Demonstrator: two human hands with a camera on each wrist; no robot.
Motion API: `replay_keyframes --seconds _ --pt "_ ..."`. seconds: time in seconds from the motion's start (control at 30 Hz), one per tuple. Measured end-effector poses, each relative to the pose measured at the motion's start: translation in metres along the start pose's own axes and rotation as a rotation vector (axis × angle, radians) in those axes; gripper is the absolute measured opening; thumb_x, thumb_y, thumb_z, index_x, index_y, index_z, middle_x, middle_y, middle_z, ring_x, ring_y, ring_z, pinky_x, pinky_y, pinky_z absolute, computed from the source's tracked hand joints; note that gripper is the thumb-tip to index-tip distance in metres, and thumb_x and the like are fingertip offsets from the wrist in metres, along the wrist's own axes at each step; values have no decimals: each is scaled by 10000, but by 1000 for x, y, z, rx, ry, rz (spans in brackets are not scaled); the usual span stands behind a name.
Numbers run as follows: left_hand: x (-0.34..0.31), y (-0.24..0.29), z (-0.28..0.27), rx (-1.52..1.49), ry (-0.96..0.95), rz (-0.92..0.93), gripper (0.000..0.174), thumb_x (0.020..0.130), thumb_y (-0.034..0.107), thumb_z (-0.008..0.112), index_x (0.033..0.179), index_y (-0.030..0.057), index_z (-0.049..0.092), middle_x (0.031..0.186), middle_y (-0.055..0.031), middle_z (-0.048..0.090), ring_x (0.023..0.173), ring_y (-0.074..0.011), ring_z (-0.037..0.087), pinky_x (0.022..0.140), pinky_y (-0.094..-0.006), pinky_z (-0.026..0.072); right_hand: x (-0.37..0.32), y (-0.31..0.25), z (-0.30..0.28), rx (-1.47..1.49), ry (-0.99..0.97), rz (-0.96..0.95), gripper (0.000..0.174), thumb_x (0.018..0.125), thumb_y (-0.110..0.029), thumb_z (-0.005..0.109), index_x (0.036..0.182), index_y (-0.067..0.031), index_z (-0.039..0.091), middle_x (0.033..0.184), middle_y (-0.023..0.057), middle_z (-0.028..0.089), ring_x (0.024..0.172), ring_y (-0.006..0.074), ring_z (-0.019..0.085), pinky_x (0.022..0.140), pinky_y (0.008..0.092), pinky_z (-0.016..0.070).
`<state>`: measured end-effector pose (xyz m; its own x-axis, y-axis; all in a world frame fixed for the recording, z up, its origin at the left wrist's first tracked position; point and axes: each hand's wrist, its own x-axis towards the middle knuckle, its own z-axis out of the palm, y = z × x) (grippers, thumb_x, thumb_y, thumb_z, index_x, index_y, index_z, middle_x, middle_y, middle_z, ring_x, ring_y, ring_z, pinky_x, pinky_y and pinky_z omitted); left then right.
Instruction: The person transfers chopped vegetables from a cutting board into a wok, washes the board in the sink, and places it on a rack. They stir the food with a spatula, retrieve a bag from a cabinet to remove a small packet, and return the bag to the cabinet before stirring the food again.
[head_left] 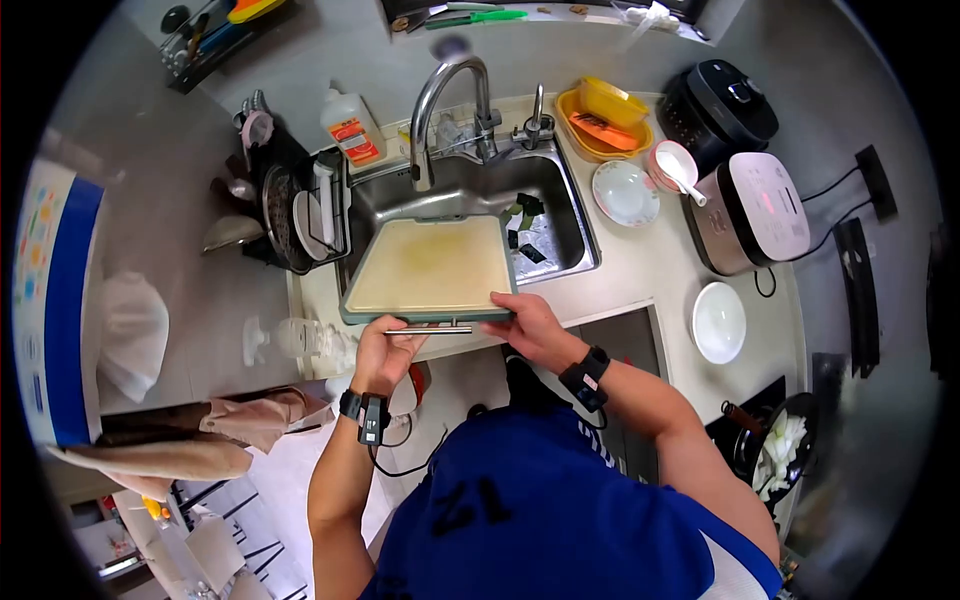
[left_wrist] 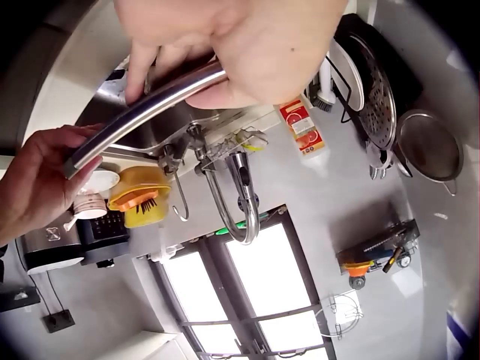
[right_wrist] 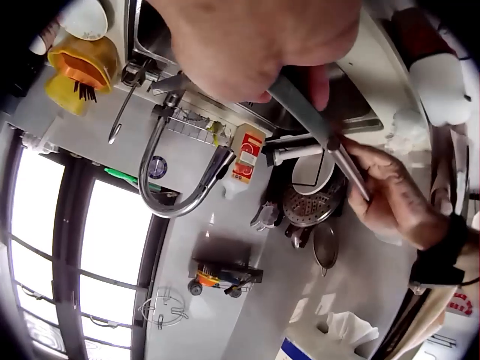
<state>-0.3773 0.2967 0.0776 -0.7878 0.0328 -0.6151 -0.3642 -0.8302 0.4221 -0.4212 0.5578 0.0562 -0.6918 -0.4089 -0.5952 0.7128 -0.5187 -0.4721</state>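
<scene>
Head view shows a cutting board (head_left: 430,262), pale with a grey-green border, held by the person over the front part of the sink (head_left: 578,215). The left hand (head_left: 388,355) grips its near edge, beside a metal handle (head_left: 432,330); the fingers are curled under. The right hand (head_left: 537,327) grips the near right corner, with the thumb on top and the fingers around the edge. Dark green scraps (head_left: 530,205) lie in the sink, to the right of the board. The faucet (head_left: 422,165) stands behind, and on the table (head_left: 620,285) at right is a white bowl (head_left: 719,322).
</scene>
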Motion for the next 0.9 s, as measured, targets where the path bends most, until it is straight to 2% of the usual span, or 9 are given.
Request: replay_keyframes --seconds 0.13,0.23,0.27,0.33,0.5,0.73,0.8,0.87,0.9 --pt "24 20 16 34 15 41 462 773 -61 505 1233 -88 536 1200 -214 642 1143 -419 628 1050 -592 515 41 -69 -33 -610 168 77 311 1006 -290 638 1041 18 657 843 86 699 736 194 696 655 316 565" --pt "48 30 3 106 58 79 452 761 -68 494 1211 -87 537 1136 -213 640 1037 -408 657 956 -597 568 145 -124 -72 -1002 73 -861 270 935 -233 673 1016 24 657 808 100 672 735 181 627 692 318 500" --pt "55 37 2 121 56 85 451 759 -69 493 1207 -87 538 1124 -213 639 1011 -404 664 938 -594 578 173 -145 -63 -1053 178 -905 324 910 -197 680 1120 47 643 958 170 693 896 268 670 816 365 527" --pt "66 46 12 118 38 50 393 777 -48 501 1166 -79 550 1058 -200 650 938 -374 673 915 -575 591 233 -174 -57 -1383 319 -1382 436 910 -175 662 1285 33 581 1282 259 615 1181 431 595 1017 469 482" --pt "87 63 32 199 32 59 307 792 -15 513 1085 -68 587 1038 -191 668 937 -353 674 947 -560 572 266 -181 -46 -1608 230 -1035 411 900 -133 637 1280 9 579 1283 240 614 1162 429 599 992 469 503" --pt "129 74 35 272 -9 -20 209 791 -16 531 970 -99 601 1035 -211 689 932 -362 694 890 -543 600 225 -150 -40 -1679 179 -1417 466 874 -52 634 1331 16 572 1328 217 619 1173 380 622 1019 438 494" --pt "135 77 38 300 -6 -51 258 781 -20 536 1018 -97 603 1044 -214 691 930 -369 697 883 -539 604 217 -120 -27 -1412 -103 -888 423 902 -26 598 1319 40 576 1319 204 634 1152 315 643 1012 419 514" --pt "139 78 33 328 5 -106 365 763 -24 542 1116 -91 606 1063 -218 693 931 -382 699 885 -531 606 195 -108 19 -662 -336 -56 315 971 -42 560 1272 48 585 1254 184 647 1126 272 645 992 385 542" --pt "139 78 35 354 -11 -102 384 762 -25 542 1135 -93 603 1063 -212 694 927 -374 701 881 -523 609 202 -98 29 -459 -321 22 280 980 -66 574 1240 37 595 1197 165 656 1096 259 651 977 366 551"
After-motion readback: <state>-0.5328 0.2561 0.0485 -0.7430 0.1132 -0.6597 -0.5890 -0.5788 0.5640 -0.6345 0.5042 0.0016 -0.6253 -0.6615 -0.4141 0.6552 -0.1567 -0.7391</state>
